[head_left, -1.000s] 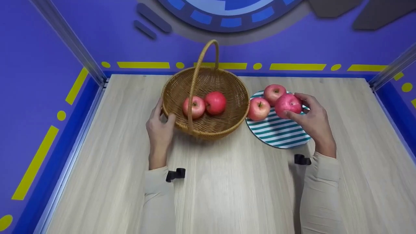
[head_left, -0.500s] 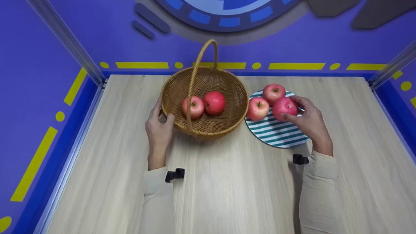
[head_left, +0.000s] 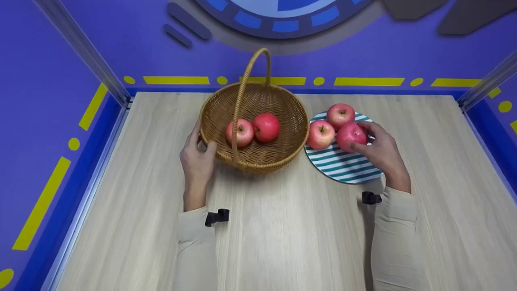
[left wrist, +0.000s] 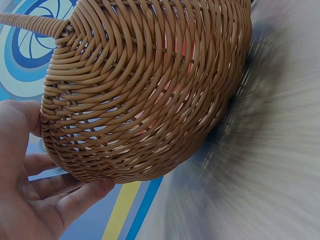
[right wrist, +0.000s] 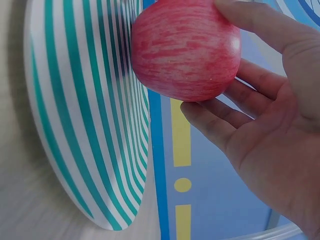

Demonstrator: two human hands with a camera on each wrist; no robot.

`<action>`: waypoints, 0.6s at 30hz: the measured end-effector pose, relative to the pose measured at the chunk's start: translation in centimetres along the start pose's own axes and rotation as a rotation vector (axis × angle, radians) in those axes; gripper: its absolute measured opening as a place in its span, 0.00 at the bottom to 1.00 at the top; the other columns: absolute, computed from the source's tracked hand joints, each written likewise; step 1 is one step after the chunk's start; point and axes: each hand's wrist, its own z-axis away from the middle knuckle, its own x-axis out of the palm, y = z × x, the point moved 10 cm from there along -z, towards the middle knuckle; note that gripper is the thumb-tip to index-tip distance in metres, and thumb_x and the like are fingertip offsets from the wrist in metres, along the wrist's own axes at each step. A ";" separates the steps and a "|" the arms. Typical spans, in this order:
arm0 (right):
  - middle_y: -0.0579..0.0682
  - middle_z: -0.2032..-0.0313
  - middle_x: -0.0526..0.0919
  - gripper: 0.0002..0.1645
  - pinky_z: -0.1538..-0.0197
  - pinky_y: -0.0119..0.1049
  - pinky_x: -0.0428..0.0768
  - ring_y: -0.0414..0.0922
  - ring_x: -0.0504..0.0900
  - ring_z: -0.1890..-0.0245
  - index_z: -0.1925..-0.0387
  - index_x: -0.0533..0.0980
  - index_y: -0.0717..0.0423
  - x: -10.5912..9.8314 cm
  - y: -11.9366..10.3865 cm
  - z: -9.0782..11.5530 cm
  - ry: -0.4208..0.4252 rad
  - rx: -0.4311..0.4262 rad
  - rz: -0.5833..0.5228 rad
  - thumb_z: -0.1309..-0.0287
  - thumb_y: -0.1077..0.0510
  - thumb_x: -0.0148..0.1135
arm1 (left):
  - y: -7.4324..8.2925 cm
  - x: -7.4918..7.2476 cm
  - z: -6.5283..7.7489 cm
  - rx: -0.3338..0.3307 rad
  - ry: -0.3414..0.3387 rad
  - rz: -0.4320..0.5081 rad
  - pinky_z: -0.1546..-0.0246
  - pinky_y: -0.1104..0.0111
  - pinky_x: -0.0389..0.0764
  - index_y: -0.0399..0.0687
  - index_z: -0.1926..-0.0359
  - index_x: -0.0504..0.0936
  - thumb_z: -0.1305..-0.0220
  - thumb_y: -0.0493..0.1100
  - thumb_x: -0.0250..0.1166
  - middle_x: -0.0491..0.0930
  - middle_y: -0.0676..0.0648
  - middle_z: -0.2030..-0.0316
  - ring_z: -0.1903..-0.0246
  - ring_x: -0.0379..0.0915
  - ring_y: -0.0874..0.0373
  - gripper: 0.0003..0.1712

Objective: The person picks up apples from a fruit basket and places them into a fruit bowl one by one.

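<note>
On the left of the head view, a brown wicker basket (head_left: 264, 165) with a tall arched handle holds two apples, one pinkish (head_left: 244, 135) and one redder (head_left: 267, 127). My left hand (head_left: 197, 163) grips its left side, thumb at the rim and fingers spread along the outer weave. My right hand (head_left: 385, 153) holds a pinkish-red apple (head_left: 350, 138) between thumb and fingers, low at a green-and-white striped plate (head_left: 347, 171). Two more apples, a rear one (head_left: 341, 116) and a left one (head_left: 322, 134), sit beside it. In the right wrist view, the held apple (right wrist: 187, 50) appears to touch the plate.
The basket's right rim lies close against the plate's left apple. A pale wood-grain table (head_left: 274, 234) carries everything. Blue printed panels (head_left: 161, 60) with yellow marks enclose the back and both sides.
My right hand has moved slightly left and down with its apple, bringing it beside the two others at the plate. The left hand and basket stay in place.
</note>
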 end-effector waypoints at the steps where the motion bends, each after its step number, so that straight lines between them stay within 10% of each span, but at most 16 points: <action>1: 0.67 0.28 0.69 0.45 0.31 0.63 0.72 0.63 0.68 0.30 0.23 0.64 0.64 0.1 0.0 0.0 -0.002 0.004 0.002 0.36 0.61 0.74 | 0.0 0.0 0.0 -0.001 0.000 -0.007 0.37 0.54 0.79 0.41 0.25 0.74 0.39 0.32 0.62 0.78 0.35 0.34 0.39 0.79 0.42 0.38; 18: 0.66 0.27 0.68 0.47 0.32 0.62 0.74 0.64 0.67 0.29 0.21 0.63 0.62 0.7 0.5 -0.1 -0.031 0.035 0.019 0.35 0.57 0.74 | -0.2 0.0 -0.2 -0.006 -0.004 -0.037 0.35 0.48 0.76 0.39 0.25 0.74 0.39 0.32 0.63 0.78 0.35 0.33 0.38 0.78 0.41 0.38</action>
